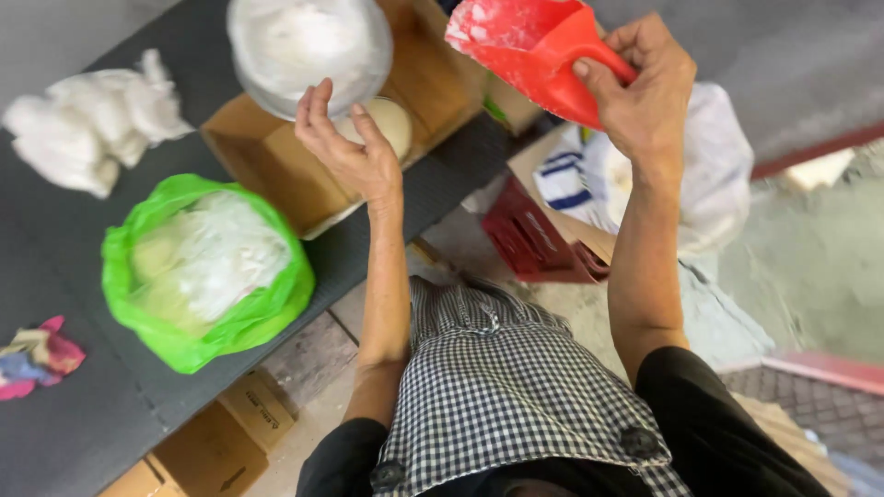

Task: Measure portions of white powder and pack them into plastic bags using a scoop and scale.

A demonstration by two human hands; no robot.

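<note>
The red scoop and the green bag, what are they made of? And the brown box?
The red scoop in the right hand looks like hard, smooth plastic, dusted with white powder. The green bag seems to be thin, shiny plastic film: it crinkles, and pale lumps show inside. The brown box by the left hand looks like matte cardboard, with folded flaps.

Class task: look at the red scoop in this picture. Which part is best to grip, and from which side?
Grip the red scoop by its narrow handle end on the right, probably from the right, as the right hand does; the wide floured mouth opens leftward and should stay free.
</note>
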